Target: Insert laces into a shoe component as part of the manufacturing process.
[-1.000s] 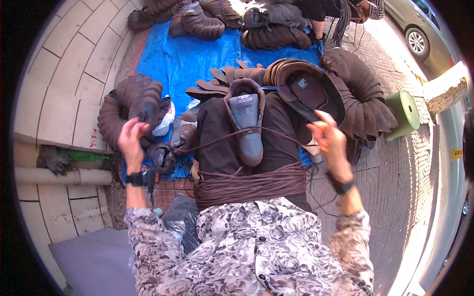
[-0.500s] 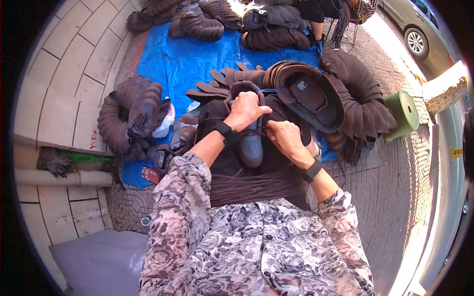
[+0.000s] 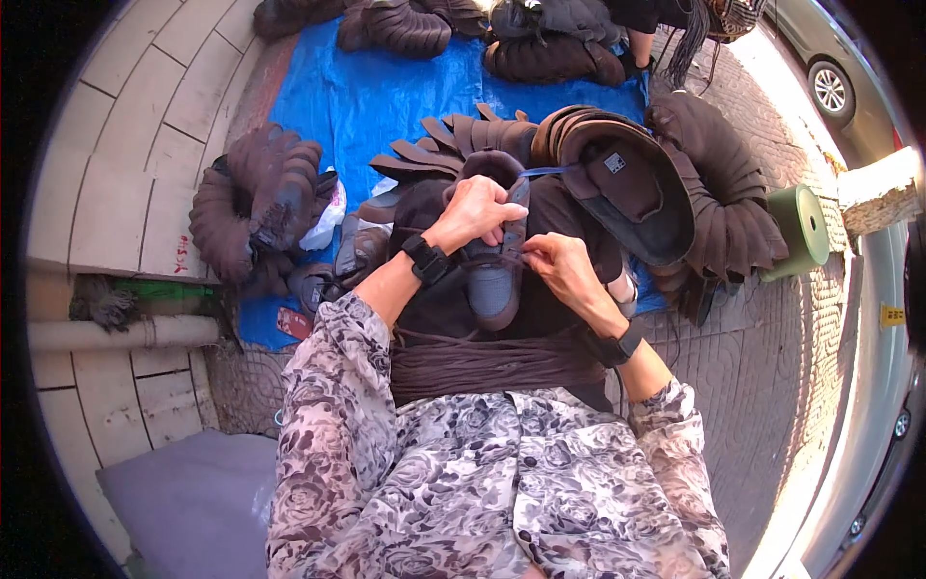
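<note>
A dark shoe upper (image 3: pixel 490 297) with a grey toe rests on my lap, toe toward me. My left hand (image 3: pixel 471 214) grips its side near the lace holes, thumb along the eyelet edge. To its right, my right hand (image 3: pixel 562 270) pinches a thin dark shoelace (image 3: pixel 502 257) that crosses the upper's front. A bundle of brown laces (image 3: pixel 482 367) lies across my lap. Just beyond my hands, a nested stack of brown shoe uppers (image 3: pixel 666 217) is joined to the worked upper by a blue strip (image 3: pixel 545 172).
Coiled stacks of uppers lie at left (image 3: pixel 253 207) and right (image 3: pixel 719 164) on a blue tarp (image 3: pixel 338 106). Stools or rolls include a green cylinder (image 3: pixel 799 232). A tiled wall (image 3: pixel 135 174) stands left; a parked car (image 3: pixel 834 72) is far right. Another person's arm (image 3: pixel 639 48) shows at the back.
My left hand has shifted slightly left and uncovers more of the upper's eyelet edge. My right fingers now show pinching the lace at the upper's right side. The whole view has shifted a little.
</note>
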Demonstrator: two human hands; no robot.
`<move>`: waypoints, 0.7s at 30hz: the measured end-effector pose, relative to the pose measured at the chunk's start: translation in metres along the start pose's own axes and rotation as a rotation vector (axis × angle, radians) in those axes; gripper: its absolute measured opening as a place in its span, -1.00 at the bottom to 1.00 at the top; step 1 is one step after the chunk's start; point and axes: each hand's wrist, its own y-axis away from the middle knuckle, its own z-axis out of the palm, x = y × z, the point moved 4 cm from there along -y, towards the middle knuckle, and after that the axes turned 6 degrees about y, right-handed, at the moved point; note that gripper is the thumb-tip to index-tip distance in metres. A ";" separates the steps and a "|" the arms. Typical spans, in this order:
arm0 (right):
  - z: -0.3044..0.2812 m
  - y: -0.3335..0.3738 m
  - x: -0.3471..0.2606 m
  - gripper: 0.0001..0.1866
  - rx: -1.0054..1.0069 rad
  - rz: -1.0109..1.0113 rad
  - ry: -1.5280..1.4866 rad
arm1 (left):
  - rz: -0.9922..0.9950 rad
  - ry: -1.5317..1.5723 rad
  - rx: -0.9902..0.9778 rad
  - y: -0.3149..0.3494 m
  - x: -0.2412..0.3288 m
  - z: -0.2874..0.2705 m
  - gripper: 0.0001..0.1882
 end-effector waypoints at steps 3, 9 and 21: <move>0.002 0.001 0.000 -0.86 -0.039 0.073 0.028 | -0.061 0.039 -0.027 -0.002 0.000 0.000 -0.72; 0.003 0.002 0.004 -0.84 -0.061 0.130 0.066 | -0.023 0.239 -0.071 0.010 -0.011 0.004 -0.74; -0.003 -0.010 -0.001 -0.80 -0.195 0.047 0.090 | 0.024 0.441 -0.080 0.019 -0.034 0.020 -0.81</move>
